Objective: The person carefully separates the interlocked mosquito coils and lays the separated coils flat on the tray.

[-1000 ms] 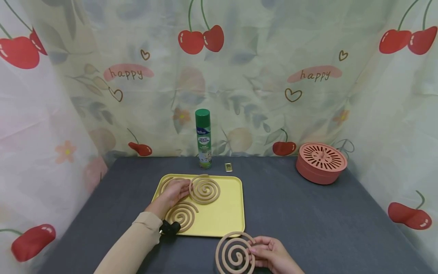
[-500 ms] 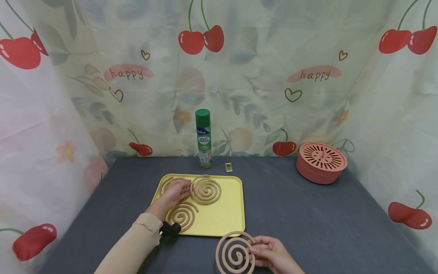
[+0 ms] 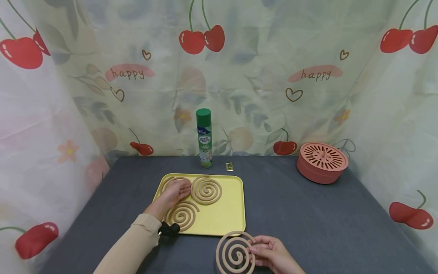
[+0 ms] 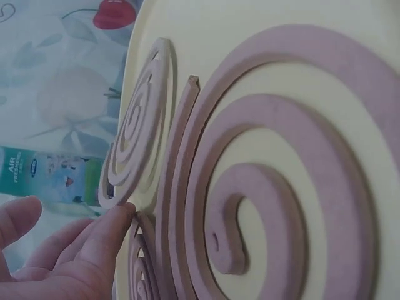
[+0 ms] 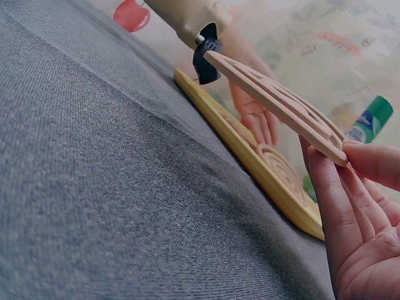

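Observation:
A yellow tray [image 3: 226, 217] lies on the dark table with three brown mosquito coils on it. My left hand [image 3: 176, 191] is over the back left coil [image 3: 163, 186] and hides much of it. Its straight fingertips touch the left edge of the back middle coil [image 3: 206, 191]; in the left wrist view the thumb stands apart. The front left coil [image 3: 181, 216] lies near my left wrist. Right of the tray's front edge, my right hand [image 3: 270, 254] pinches a fourth mosquito coil [image 5: 275, 103] by its rim, thumb on one face and fingers on the other, raised off the table.
Behind the tray stands a green air freshener can [image 3: 204, 139]. A small gold packet [image 3: 229, 166] lies beside it. At the back right is a round pink coil holder [image 3: 321, 163] with a slotted lid. Printed curtains [image 3: 239, 76] close in the table's back and sides.
The back middle coil has shifted slightly right on the tray, and my left fingertips stay by its edge. My right hand holds its coil in the same place.

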Tool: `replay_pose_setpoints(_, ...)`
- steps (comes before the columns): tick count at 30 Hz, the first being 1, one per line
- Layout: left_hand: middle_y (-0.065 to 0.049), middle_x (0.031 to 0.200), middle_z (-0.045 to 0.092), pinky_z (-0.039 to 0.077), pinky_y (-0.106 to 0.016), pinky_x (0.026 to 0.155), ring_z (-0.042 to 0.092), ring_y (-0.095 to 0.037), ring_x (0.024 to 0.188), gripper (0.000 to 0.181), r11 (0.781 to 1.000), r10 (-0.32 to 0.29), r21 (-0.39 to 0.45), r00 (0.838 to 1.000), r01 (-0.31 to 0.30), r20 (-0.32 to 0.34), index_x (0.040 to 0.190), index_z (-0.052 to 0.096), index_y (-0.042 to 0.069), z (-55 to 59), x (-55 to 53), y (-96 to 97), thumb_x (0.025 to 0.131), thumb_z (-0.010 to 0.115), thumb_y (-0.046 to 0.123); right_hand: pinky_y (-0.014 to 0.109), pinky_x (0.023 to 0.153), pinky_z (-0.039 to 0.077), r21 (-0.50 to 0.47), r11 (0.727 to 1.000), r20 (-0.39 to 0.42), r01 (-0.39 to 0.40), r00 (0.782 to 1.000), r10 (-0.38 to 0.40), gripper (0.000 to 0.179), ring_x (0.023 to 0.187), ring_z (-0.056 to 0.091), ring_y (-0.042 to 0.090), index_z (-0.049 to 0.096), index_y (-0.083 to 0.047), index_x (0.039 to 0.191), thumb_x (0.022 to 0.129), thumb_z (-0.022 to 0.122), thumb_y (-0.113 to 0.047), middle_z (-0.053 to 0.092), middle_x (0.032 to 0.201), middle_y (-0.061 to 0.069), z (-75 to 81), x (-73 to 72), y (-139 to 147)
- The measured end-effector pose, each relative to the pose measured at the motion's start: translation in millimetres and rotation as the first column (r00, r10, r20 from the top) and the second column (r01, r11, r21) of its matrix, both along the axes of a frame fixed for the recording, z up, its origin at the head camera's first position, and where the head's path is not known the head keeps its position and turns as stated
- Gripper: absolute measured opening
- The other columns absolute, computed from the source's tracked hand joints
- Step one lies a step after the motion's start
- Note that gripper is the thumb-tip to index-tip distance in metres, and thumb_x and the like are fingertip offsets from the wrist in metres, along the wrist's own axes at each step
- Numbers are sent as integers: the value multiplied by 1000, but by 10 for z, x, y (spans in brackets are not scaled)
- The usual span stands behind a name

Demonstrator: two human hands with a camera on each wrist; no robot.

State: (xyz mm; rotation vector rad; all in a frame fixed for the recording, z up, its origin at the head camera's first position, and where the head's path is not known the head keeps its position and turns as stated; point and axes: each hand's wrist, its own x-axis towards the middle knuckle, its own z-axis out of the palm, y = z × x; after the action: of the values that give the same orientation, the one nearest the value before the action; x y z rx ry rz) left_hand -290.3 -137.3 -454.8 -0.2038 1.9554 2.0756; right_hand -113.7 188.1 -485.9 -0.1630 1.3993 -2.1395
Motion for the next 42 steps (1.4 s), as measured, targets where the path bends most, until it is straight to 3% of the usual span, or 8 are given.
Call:
replay_pose_setpoints(4, -27, 130, 49, 46, -30, 98, 58, -12, 98, 43, 1000, -4, 9, 1000, 4, 3, 134, 35, -14, 5, -7, -3, 98, 39, 10, 25, 74, 57, 2, 1000, 2, 2, 1000, -2, 16, 83, 68, 8, 63, -9, 102, 92, 53, -3, 71, 92, -1, -9, -6, 2)
replay_pose_setpoints(7, -31, 138, 39, 42, -33, 103, 56, -14, 103, 44, 1000, -9, 17, 1000, 9, 5, 135, 34, -14, 12, -10, -7, 99, 37, 10, 25, 74, 57, 0, 1000, 2, -1, 1000, 1, 16, 83, 68, 8, 63, -9, 102, 92, 53, -3, 71, 92, -1, -12, -8, 2)
replay_pose_setpoints(21, -31, 141, 35, 33, -39, 111, 47, -28, 123, 45, 999, -8, 47, 1000, 7, 17, 138, 31, -12, 15, 0, 3, 100, 34, 12, 25, 75, 56, 6, 1000, 11, -13, 1000, 13, 13, 83, 68, 7, 63, -9, 101, 91, 56, -5, 71, 91, -1, -1, -11, 0)
replay_pose_setpoints(33, -31, 142, 34, 33, -40, 111, 39, -35, 130, 44, 998, 0, 67, 1000, -1, 10, 139, 31, -11, 33, -7, 5, 100, 32, 11, 24, 74, 57, 21, 1000, 4, 0, 1000, 0, 14, 81, 68, 7, 63, -8, 102, 92, 53, -4, 71, 91, -2, -3, -14, -2)
replay_pose_setpoints(42, -31, 144, 31, 30, -41, 112, 32, -38, 135, 45, 996, -35, 85, 999, 36, -13, 142, 27, -9, 71, 16, -16, 102, 28, 12, 25, 74, 57, 17, 1000, 15, -8, 1000, 8, 14, 82, 68, 8, 64, -10, 100, 91, 54, -4, 71, 91, -1, 6, -39, -16)
